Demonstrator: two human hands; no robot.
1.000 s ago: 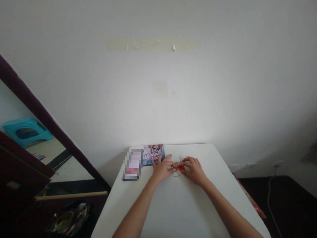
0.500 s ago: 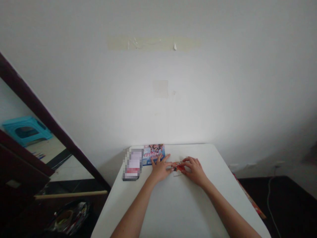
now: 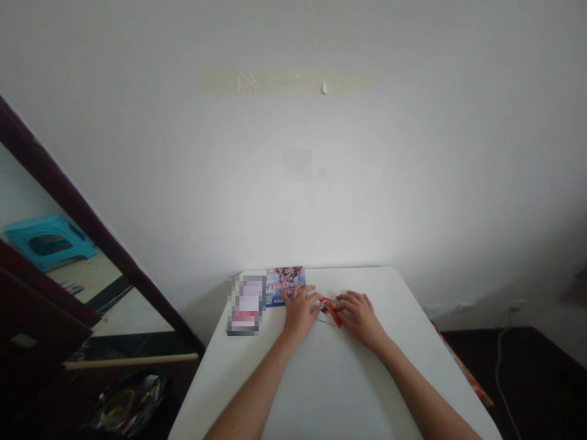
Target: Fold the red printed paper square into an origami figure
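A small red printed paper (image 3: 331, 310) with a pale underside lies between my hands on the white table (image 3: 316, 379). It looks partly folded, with a slanted red edge. My left hand (image 3: 299, 311) holds its left side down with thumb and fingertips; its other fingers reach over the corner of a blue printed leaflet (image 3: 276, 289). At the paper's right side, my right hand (image 3: 361, 313) pinches it with bent fingers. Parts of the paper are hidden under both hands.
A phone (image 3: 246, 305), blurred out, lies at the table's left beside the leaflet. The wall (image 3: 358, 208) rises behind the table. To the left are a blue stool (image 3: 48, 239), a wooden stick (image 3: 132, 360) and a black bag (image 3: 128, 403). A cable (image 3: 499, 360) hangs at right.
My left hand has shifted slightly right and its fingers have drawn in. The red paper has turned, and its slanted edge shows more. My right hand stays on it.
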